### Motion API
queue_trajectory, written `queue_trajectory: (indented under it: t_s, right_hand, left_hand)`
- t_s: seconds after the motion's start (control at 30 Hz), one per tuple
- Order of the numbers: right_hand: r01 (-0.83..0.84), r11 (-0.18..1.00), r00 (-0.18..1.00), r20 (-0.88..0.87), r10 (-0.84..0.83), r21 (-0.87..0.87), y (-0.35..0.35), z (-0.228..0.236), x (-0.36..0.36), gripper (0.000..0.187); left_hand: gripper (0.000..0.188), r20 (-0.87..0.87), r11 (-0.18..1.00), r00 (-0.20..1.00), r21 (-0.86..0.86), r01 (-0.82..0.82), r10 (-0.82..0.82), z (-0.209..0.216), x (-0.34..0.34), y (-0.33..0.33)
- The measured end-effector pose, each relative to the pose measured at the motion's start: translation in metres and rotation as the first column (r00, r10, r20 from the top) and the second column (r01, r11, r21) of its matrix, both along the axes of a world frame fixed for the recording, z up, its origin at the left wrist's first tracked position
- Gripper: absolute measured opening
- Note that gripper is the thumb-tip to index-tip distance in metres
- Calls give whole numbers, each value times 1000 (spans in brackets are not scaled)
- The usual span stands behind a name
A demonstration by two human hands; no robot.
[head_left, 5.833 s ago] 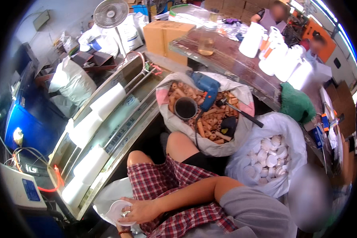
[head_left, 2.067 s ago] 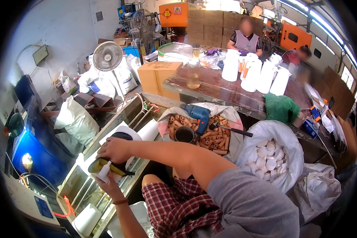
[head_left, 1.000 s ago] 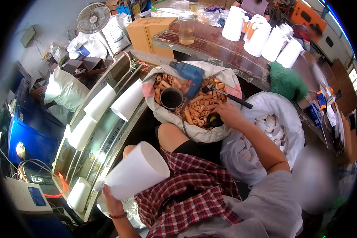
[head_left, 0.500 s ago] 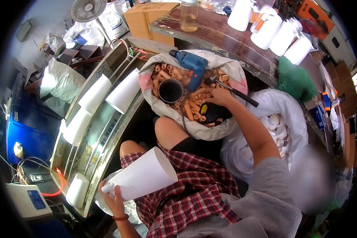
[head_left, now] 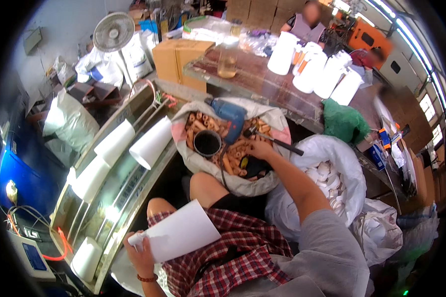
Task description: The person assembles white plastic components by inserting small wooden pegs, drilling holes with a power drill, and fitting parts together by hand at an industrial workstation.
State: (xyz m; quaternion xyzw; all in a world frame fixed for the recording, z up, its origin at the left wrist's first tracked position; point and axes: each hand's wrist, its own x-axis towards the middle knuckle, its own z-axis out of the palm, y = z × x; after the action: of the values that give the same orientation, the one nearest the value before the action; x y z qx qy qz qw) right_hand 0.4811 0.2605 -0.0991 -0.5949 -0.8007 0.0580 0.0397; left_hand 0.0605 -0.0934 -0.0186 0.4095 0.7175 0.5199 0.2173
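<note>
My left hand [head_left: 141, 253] is closed around the narrow, knobbed end of a white tapered container [head_left: 186, 231], which lies tilted across my lap with its wide end to the right. My right hand [head_left: 259, 148] reaches into a sack [head_left: 252, 187] of short tan tubes [head_left: 228, 162]. Its fingers are bent down among the tubes; what they hold, if anything, is hidden. Close by lie a hammer [head_left: 285, 145] with a black handle, a blue power drill [head_left: 228, 111], a dark round cup [head_left: 207, 143] and a black-and-yellow object [head_left: 255, 166].
More white containers stand in a long trough [head_left: 134, 198] at left and on the wooden table [head_left: 257, 89]. A clear bag [head_left: 344, 148] of white pieces sits right of the sack. Beyond are a jar [head_left: 227, 65], a green bundle [head_left: 343, 121], a fan [head_left: 114, 32] and another person [head_left: 309, 32].
The view has tipped up, bringing another person into sight beyond the table. My right hand stays among the tubes, and my left hand keeps its hold on the container.
</note>
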Motion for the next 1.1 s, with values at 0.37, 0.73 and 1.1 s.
queue_trajectory:
  t_s: [0.37,0.73,1.1]
  right_hand:
    - [-49,990,835,-549,-33,-134,-47,128,-73,39]
    - [-834,548,412,-731,545,-62,-186,142,-245,30]
    - [-932,168,206,88,975,322,-202,127,-282,23]
  left_hand:
    - [38,-157,996,987,88,2,12,-16,-20,0]
    - [31,-246,992,964,48,113,-98,-7,-8,16]
    - [53,-186,969,966,135,209,-182,-10,-4,-4]
